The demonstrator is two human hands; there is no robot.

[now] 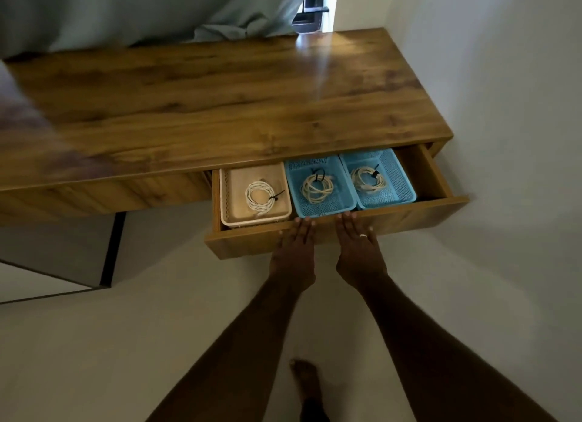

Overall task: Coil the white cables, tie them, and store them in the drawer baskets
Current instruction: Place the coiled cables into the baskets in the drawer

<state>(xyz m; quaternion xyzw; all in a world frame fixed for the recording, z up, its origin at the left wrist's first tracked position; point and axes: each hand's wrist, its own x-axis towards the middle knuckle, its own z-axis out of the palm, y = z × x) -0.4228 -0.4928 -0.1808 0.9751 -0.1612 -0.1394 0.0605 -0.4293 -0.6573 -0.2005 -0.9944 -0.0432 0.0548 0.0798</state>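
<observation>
Flanking drawer (409, 215): curtain (126, 8), wall (504, 75), bare foot (307, 379).

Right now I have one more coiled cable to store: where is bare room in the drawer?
Bare drawer floor lies right of the right blue basket. Left of that it is crowded: beige basket and middle blue basket sit side by side, each holding a coil.
</observation>
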